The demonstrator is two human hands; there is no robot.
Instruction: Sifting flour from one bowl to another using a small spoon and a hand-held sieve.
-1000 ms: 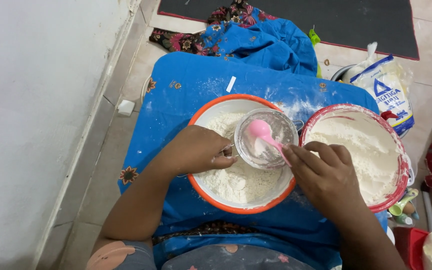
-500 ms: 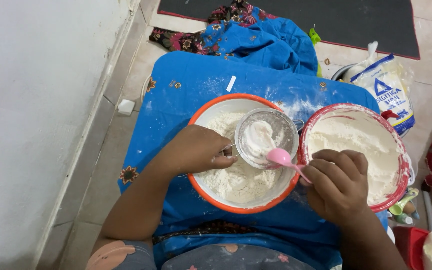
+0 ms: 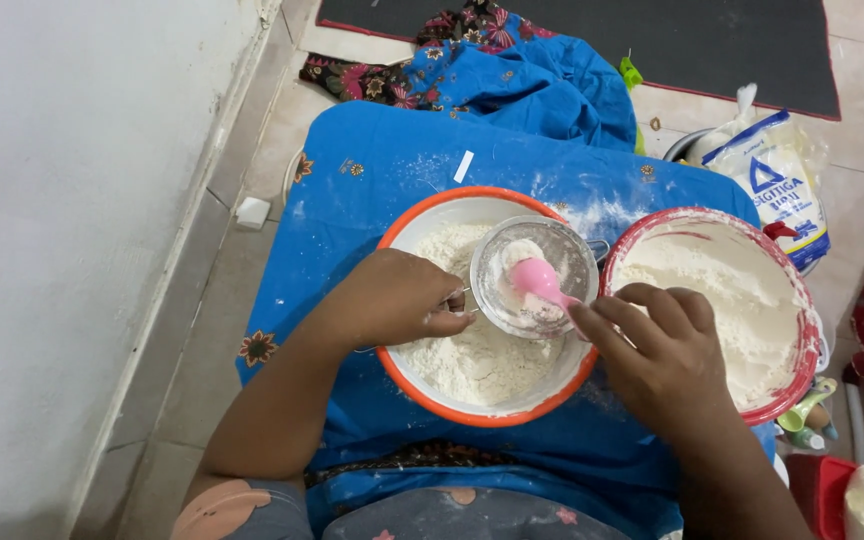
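A round metal sieve [image 3: 552, 250] with white flour in it hangs over an orange-rimmed white bowl [image 3: 422, 385] half full of sifted flour. My left hand [image 3: 392, 300] grips the sieve's handle at its left side. My right hand [image 3: 667, 355] holds a pink spoon [image 3: 537, 280], its bowl turned down onto the flour heap inside the sieve. To the right sits a red-rimmed bowl [image 3: 802, 300] full of flour, touching the orange one. Both bowls rest on a low surface covered with a flour-dusted blue cloth [image 3: 372, 170].
A flour bag [image 3: 777, 180] leans at the back right beside a metal pot edge. More blue patterned fabric [image 3: 512, 60] is bunched behind, near a dark mat [image 3: 712, 40]. A white wall [image 3: 62, 200] runs along the left. Small bottles and a red container [image 3: 817, 485] stand at the lower right.
My right hand brought the pink spoon from the sieve toward the red-rimmed bowl and back over the sieve, where it is tipped onto the flour. The left hand stayed on the handle.
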